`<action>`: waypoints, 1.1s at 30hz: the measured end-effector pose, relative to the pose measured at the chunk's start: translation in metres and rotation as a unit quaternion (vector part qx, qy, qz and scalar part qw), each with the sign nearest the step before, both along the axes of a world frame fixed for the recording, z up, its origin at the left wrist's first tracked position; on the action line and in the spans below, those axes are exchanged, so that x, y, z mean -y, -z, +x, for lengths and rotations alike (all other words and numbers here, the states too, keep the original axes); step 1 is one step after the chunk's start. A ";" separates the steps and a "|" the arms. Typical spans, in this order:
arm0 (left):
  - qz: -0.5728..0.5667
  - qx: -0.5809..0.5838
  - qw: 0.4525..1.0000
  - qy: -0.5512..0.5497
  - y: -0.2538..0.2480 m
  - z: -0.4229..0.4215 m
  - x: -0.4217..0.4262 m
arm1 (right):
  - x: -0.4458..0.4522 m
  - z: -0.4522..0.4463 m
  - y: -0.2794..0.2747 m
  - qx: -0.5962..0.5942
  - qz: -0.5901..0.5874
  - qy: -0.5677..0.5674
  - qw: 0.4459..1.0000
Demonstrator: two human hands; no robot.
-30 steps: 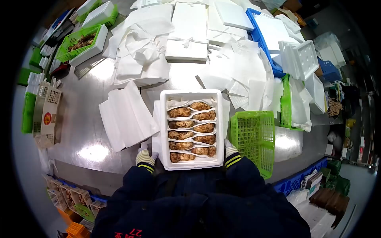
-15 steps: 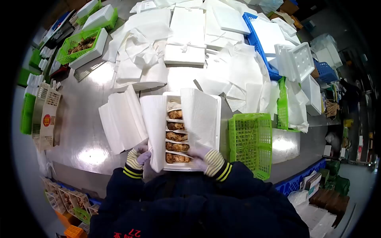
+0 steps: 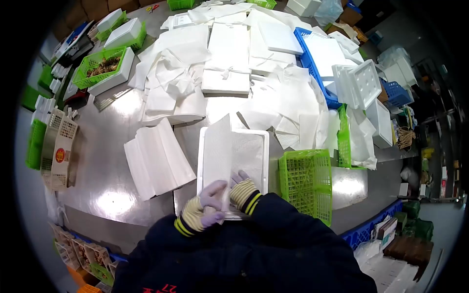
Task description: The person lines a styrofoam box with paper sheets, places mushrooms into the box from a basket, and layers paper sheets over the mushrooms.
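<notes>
A white foam box point(image 3: 266, 168) lies on the metal table right before me, lined with white paper. One paper sheet point(image 3: 218, 151) has a flap raised along the middle of the box; the right half lies flat. My left hand point(image 3: 211, 202), in a pale purple glove, is closed on the lower end of the raised flap. My right hand point(image 3: 240, 184), gloved alike, rests on the paper right of the flap with fingers apart. The paper hides the box's contents. A stack of paper sheets point(image 3: 159, 158) lies to the left.
At the right stands a green plastic basket point(image 3: 305, 185). Foam lids point(image 3: 225, 58) and loose paper point(image 3: 293, 97) spread across the far side. A blue crate point(image 3: 312, 63) sits far right, and a green basket of brown pieces point(image 3: 100, 68) far left.
The paper now covers the row of brown, knobbly pieces that showed in the box. My left hand has moved right to the flap; my right hand has shifted slightly left and up.
</notes>
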State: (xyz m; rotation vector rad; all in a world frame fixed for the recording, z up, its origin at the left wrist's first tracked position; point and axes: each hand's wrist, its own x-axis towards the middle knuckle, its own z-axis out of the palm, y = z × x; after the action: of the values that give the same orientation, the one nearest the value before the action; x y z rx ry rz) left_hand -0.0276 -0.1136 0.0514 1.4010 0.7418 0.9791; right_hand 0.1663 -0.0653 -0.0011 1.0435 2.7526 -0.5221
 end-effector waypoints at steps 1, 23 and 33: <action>0.004 0.020 1.000 0.007 0.010 0.014 -0.001 | 0.006 0.012 0.031 -0.052 0.064 0.029 0.996; 0.246 -0.602 0.746 -0.146 0.094 0.090 -0.103 | 0.097 0.083 0.140 -0.360 -0.432 0.546 0.621; -0.063 0.013 0.920 -0.387 0.034 -0.030 -0.057 | 0.035 0.092 -0.008 -0.427 -0.545 0.594 0.409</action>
State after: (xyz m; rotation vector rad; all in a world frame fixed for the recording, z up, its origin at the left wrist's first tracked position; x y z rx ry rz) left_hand -0.0578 -0.0569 0.0171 0.9704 1.3652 1.5144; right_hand 0.2586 -0.1000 0.0071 2.2018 0.4077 -2.9441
